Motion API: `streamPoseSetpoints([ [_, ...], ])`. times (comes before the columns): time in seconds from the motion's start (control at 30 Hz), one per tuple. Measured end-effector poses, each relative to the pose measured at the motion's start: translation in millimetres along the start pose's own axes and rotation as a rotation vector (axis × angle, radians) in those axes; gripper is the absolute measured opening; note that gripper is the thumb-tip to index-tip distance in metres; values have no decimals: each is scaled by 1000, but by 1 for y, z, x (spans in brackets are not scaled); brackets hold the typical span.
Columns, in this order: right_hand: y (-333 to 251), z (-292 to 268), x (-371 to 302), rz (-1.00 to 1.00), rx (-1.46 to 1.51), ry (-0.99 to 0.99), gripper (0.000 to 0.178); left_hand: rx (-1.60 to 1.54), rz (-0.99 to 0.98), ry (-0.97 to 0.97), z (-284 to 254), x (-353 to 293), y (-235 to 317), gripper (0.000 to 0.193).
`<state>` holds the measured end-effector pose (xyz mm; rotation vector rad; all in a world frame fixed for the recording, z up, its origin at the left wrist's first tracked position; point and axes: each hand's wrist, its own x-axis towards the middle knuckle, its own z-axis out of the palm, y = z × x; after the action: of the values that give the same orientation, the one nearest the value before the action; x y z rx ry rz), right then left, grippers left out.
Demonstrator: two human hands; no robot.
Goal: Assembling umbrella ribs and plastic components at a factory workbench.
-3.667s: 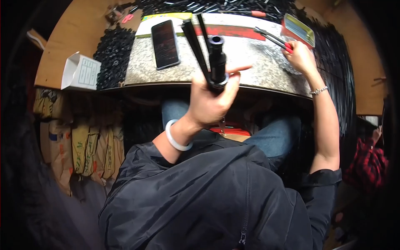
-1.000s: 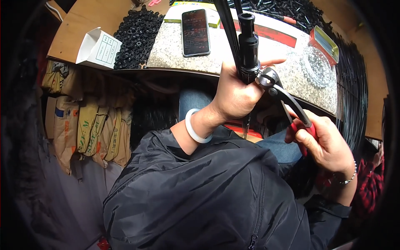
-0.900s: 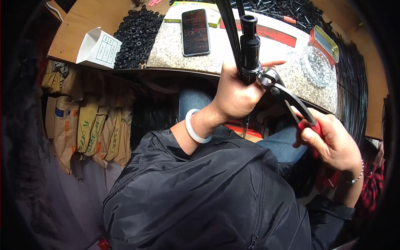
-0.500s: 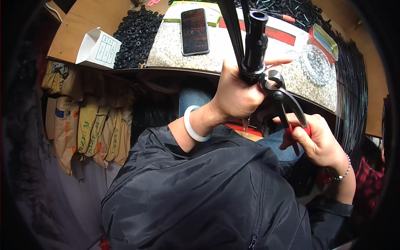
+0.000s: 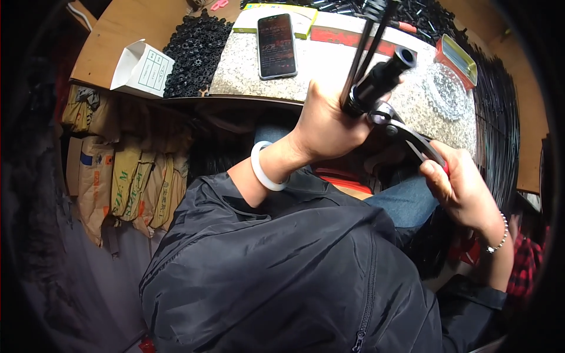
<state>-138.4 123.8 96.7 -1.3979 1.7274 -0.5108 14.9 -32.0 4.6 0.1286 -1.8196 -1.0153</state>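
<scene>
My left hand is closed round the base of a black tube fitting, whose hollow open end tilts up and to the right. Long thin black rods rise from the same grip, running toward the far side. In my right hand is a pair of pincers with red grips, mostly covered by my fingers. The pincers' round jaws meet the collar at the base of the fitting, right beside my left hand. What exactly lies between the jaws cannot be made out.
On the speckled board lie a phone and a clear round dish. Small black parts are heaped beside a white carton. Bundled black rods line the right. An open tin stands near them.
The fitting has tipped to the right, and its rods have swung right too. My right hand has shifted right and slightly up, turning the pincers flatter, with the jaws still at the collar.
</scene>
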Motion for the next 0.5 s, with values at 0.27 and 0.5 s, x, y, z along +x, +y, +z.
streamPoseSetpoints([
  [0.27, 123, 36, 59, 0, -811, 624, 36, -714, -367, 144, -26, 17, 24, 30],
  [0.5, 32, 93, -7, -396, -200, 207, 29, -458, -393, 369, -41, 0, 37, 27],
])
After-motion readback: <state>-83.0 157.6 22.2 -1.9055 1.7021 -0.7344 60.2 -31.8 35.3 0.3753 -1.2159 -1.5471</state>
